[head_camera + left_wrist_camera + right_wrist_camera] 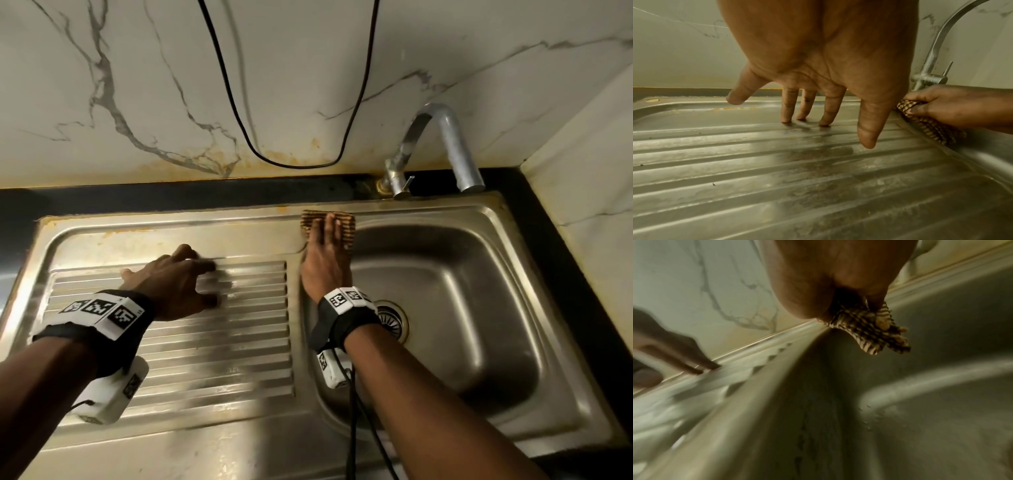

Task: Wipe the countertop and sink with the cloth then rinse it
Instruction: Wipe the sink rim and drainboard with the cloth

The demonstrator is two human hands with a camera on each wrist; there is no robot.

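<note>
A brown checked cloth (346, 226) lies folded over the back left rim of the steel sink basin (462, 291). My right hand (325, 240) lies on top of it, fingers pointing to the wall; in the left wrist view the right hand (953, 105) pinches the cloth (933, 128) with its thumb. From under the palm (838, 280) a piece of cloth (875, 331) hangs into the basin. My left hand (191, 281) is spread, its fingertips (786, 119) resting on the ribbed drainboard (222, 359) and holding nothing.
A curved steel faucet (442, 147) stands behind the basin, the drain (394, 318) under my right wrist. A black cable (298, 164) loops down the marble wall. Black countertop (171, 195) runs behind the sink; a side wall (582, 171) closes the right.
</note>
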